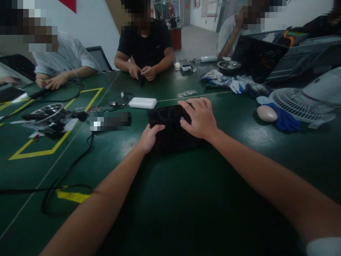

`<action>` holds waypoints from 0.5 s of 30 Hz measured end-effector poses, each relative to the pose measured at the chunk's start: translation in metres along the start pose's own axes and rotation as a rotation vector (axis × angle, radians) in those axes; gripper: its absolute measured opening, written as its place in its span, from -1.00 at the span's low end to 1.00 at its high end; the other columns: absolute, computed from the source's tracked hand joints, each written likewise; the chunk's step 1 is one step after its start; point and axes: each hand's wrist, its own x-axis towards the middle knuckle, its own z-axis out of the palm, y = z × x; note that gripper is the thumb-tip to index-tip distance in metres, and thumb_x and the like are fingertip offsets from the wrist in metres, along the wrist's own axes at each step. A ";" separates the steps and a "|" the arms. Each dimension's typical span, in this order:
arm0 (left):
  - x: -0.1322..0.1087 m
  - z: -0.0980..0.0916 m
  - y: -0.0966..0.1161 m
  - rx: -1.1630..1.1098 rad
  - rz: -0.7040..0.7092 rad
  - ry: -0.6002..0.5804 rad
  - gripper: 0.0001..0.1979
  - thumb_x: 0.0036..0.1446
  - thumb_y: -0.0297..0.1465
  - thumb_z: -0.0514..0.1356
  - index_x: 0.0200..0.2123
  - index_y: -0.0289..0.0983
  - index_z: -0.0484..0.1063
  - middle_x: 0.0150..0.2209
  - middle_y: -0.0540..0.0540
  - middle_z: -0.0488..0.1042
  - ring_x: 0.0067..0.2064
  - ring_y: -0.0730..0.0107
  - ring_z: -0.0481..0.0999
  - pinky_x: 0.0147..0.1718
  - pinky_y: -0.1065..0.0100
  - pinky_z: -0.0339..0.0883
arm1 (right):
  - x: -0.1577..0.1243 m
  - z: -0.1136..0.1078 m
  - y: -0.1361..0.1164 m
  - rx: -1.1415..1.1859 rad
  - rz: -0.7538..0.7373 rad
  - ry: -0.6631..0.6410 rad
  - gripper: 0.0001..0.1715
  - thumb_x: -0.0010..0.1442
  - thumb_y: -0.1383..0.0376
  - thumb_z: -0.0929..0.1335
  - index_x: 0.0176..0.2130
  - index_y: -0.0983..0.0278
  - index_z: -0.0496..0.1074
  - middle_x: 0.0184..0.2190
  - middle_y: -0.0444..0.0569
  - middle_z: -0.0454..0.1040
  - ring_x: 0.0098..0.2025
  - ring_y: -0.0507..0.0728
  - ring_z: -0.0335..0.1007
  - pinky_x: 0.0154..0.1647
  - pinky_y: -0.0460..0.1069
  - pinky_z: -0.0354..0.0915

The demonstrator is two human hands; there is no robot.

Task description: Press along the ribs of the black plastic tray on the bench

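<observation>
A flat black rectangular tray [170,137], with faint grid-like lines across its dark top, lies on the green table in front of me. Its left edge is gripped by my left hand [149,138], the thumb lying over the top and the other fingers mostly hidden below the side. Over the tray's far right part rests my right hand [201,119], its thumb and index finger apart and the other fingers bent toward the far edge. Near the right thumb tip is a small pale glint that I cannot make out.
Beyond the tray lies a white power bank [142,102]. A metal bowl [50,111] and black cables are at left. Blue gloves [286,119], a pale computer mouse-like object [266,113] and a fan [301,106] stand right. Several people sit around the table [170,199].
</observation>
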 end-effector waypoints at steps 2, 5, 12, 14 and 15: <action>0.001 -0.001 -0.001 -0.001 0.001 0.018 -0.55 -0.20 -0.26 0.38 -0.17 -0.26 0.50 -0.18 -0.15 0.62 -0.04 -0.10 0.59 0.11 -0.10 0.41 | 0.000 0.001 0.000 -0.004 -0.002 -0.001 -0.36 0.28 0.07 0.25 0.28 0.23 0.29 0.11 0.08 0.42 0.16 0.31 0.23 0.29 0.24 -0.02; 0.002 -0.001 -0.003 0.001 0.009 0.032 -0.54 -0.21 -0.26 0.38 -0.17 -0.26 0.49 -0.16 -0.15 0.61 -0.01 -0.11 0.58 0.12 -0.11 0.40 | 0.000 0.001 0.001 -0.008 -0.002 0.006 -0.35 0.28 0.07 0.24 0.28 0.23 0.28 0.11 0.08 0.41 0.16 0.31 0.23 0.30 0.25 -0.03; 0.002 -0.001 -0.003 -0.002 0.005 0.022 -0.56 -0.20 -0.24 0.38 -0.19 -0.27 0.49 -0.16 -0.17 0.61 0.01 -0.12 0.57 0.11 -0.10 0.40 | 0.000 0.001 0.000 -0.012 -0.004 0.012 -0.37 0.28 0.08 0.25 0.27 0.23 0.30 0.10 0.08 0.42 0.15 0.30 0.24 0.28 0.23 -0.01; 0.002 -0.002 -0.003 0.002 0.010 0.015 -0.56 -0.20 -0.24 0.38 -0.20 -0.27 0.49 -0.17 -0.17 0.61 0.01 -0.12 0.57 0.11 -0.10 0.40 | 0.000 0.001 0.000 -0.012 -0.007 0.023 -0.37 0.28 0.08 0.25 0.27 0.23 0.31 0.09 0.08 0.42 0.14 0.30 0.25 0.28 0.23 -0.01; 0.003 -0.002 -0.003 0.004 0.011 0.013 -0.56 -0.20 -0.24 0.38 -0.20 -0.27 0.49 -0.17 -0.17 0.61 0.01 -0.12 0.57 0.11 -0.10 0.40 | 0.000 0.001 0.001 -0.012 -0.009 0.026 -0.37 0.28 0.08 0.26 0.26 0.23 0.31 0.09 0.08 0.43 0.14 0.30 0.25 0.28 0.23 0.00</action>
